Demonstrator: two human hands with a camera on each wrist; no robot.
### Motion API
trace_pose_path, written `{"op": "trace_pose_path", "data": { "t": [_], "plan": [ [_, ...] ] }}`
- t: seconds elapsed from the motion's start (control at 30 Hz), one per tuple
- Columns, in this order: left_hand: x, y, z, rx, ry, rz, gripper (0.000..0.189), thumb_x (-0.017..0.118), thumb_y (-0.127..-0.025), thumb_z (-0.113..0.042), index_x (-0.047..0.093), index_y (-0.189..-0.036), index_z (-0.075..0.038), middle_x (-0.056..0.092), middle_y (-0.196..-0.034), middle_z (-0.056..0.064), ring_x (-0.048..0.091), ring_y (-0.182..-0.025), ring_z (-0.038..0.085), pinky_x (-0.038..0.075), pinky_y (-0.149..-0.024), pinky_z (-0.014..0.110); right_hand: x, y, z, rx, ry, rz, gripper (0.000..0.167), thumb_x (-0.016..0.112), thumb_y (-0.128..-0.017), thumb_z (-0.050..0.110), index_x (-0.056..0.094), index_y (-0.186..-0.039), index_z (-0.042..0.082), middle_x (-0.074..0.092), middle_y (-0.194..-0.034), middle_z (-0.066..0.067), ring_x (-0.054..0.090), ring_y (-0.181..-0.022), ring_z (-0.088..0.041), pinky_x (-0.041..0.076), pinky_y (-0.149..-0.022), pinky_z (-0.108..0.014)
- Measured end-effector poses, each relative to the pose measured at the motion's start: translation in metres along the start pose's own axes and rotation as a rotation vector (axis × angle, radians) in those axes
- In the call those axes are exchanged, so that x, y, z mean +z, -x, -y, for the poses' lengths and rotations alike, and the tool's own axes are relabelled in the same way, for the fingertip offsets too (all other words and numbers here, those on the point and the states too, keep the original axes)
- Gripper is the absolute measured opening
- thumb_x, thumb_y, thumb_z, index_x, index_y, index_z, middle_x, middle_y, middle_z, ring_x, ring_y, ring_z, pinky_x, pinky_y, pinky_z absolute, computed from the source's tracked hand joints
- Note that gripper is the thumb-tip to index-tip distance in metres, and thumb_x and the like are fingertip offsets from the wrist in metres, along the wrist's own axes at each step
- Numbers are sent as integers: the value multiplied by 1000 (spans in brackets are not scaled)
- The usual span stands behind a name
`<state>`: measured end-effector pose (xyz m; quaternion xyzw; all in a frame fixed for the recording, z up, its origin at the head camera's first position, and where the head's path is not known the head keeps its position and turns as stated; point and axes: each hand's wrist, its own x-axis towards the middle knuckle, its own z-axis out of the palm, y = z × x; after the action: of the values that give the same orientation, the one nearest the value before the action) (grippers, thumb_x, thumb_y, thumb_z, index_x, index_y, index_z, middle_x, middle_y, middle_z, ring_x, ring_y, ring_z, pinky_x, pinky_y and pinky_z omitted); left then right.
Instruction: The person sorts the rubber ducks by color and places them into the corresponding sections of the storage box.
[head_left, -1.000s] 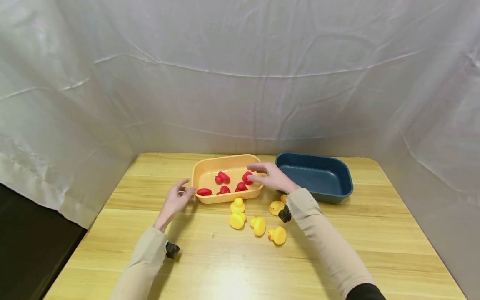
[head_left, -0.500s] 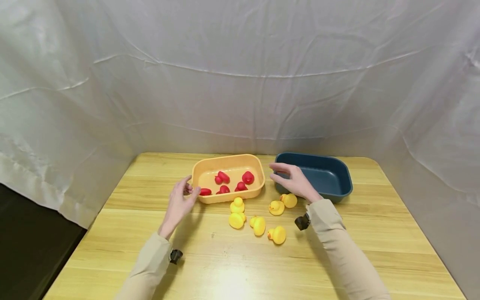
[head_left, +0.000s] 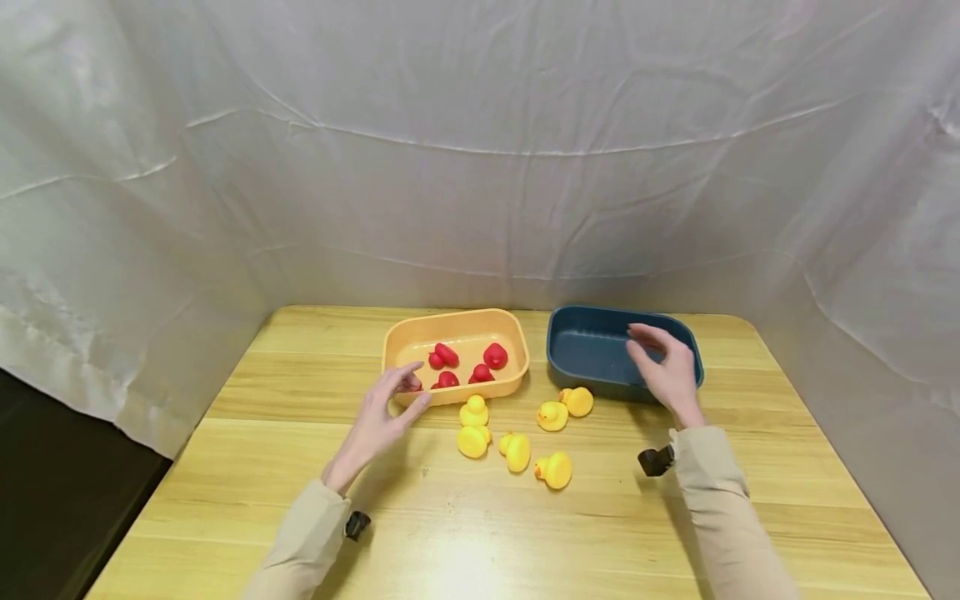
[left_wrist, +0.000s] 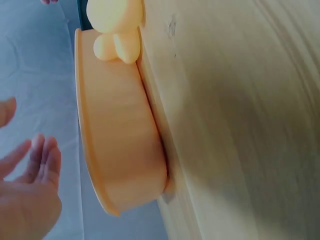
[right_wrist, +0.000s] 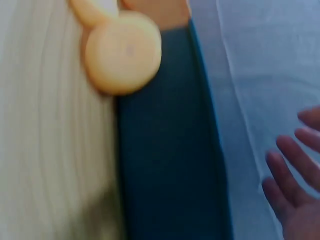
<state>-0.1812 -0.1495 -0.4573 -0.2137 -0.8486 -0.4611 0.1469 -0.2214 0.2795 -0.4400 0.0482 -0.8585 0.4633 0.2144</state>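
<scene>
In the head view my left hand (head_left: 377,421) hovers over the front left corner of an orange bin (head_left: 517,379), fingers loosely spread and holding nothing. Several red rubber ducks (head_left: 496,356) lie inside that bin; one at the near left is mostly hidden by the hand. My right hand (head_left: 671,371) is above the right part of a dark blue bin (head_left: 588,350), its thumb and fingers apart with nothing between them. Several yellow rubber ducks (head_left: 517,452) sit on the table in front of the bins. In the right wrist view, one yellow duck (right_wrist: 125,52) appears close to the blue bin.
Both bins stand side by side at the back of the wooden table (head_left: 480,533), a narrow gap between them. A grey-white curtain (head_left: 480,167) hangs behind and at the sides. Black wrist cameras (head_left: 656,461) are strapped to both wrists.
My right hand has moved right, from over the orange bin to over the blue bin. My left hand has shifted slightly right over the orange bin's corner. The blue bin has shifted slightly left.
</scene>
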Motion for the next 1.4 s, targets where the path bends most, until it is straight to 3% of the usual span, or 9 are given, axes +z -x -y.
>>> {"op": "trace_pose_path", "data": {
  "t": [0.1, 0.2, 0.33, 0.43, 0.6, 0.77, 0.93, 1.07, 1.4],
  "plan": [
    [3, 2, -3, 27, 22, 79, 52, 74, -91, -10, 55, -139, -3, 65, -112, 18, 63, -106, 34, 55, -101, 45, -13, 2, -12, 72, 47, -136, 29, 64, -95, 9, 69, -123, 0, 69, -118, -23, 52, -87, 14, 42, -78, -7],
    [6, 3, -5, 31, 58, 180, 52, 73, -92, -15, 56, -140, -6, 65, -118, 19, 62, -112, 36, 53, -103, 50, -26, 4, -25, 167, 107, -178, 32, 62, -94, 9, 68, -124, -1, 62, -124, -26, 56, -94, -8, 41, -79, -19],
    [10, 5, -6, 11, 113, 315, 53, 73, -93, -21, 55, -140, -7, 64, -130, 17, 61, -121, 37, 48, -108, 58, -42, 7, -38, 289, 179, -91, 45, 59, -95, 15, 57, -135, -5, 42, -140, -34, 42, -121, -45, 38, -94, -46],
    [13, 5, -6, 9, 124, 390, 54, 74, -92, -22, 56, -139, -5, 62, -136, 16, 59, -126, 35, 45, -110, 61, -51, 6, -45, 344, 228, 18, 54, 57, -98, 22, 48, -142, -9, 40, -140, -39, 36, -128, -53, 36, -100, -57],
    [16, 4, -3, 26, 104, 471, 54, 75, -91, -26, 56, -139, -6, 61, -138, 13, 57, -128, 32, 44, -111, 61, -58, 2, -57, 386, 186, 137, 56, 54, -101, 24, 45, -143, -12, 57, -111, -26, 61, -90, -26, 52, -77, -29],
    [17, 3, -3, 23, 105, 538, 55, 76, -90, -26, 57, -138, -8, 59, -141, 8, 52, -135, 31, 40, -115, 62, -66, 0, -70, 422, -73, 162, 52, 53, -102, 12, 40, -144, -16, 58, -85, 8, 58, -60, -1, 57, -58, -18],
    [18, 2, -2, 21, 84, 584, 53, 77, -89, -19, 59, -138, -9, 58, -142, 5, 51, -136, 30, 40, -116, 61, -72, 1, -80, 441, -335, 198, 50, 57, -99, 4, 39, -141, -18, 61, -75, 13, 58, -57, -3, 55, -53, -18],
    [19, 2, -2, 13, 77, 618, 51, 76, -89, -14, 59, -137, -9, 57, -143, 7, 52, -135, 31, 41, -115, 59, -77, 1, -81, 484, -513, 241, 41, 63, -97, 2, 47, -133, -8, 63, -78, 8, 61, -59, -6, 57, -55, -19],
    [20, 0, -2, 24, 67, 653, 47, 76, -89, -11, 63, -134, -11, 61, -140, 9, 56, -130, 30, 44, -115, 52, -85, -3, -88, 530, -580, 355, 32, 63, -98, 6, 52, -128, 7, 69, -86, 5, 63, -64, -7, 59, -60, -21]
  ]
}}
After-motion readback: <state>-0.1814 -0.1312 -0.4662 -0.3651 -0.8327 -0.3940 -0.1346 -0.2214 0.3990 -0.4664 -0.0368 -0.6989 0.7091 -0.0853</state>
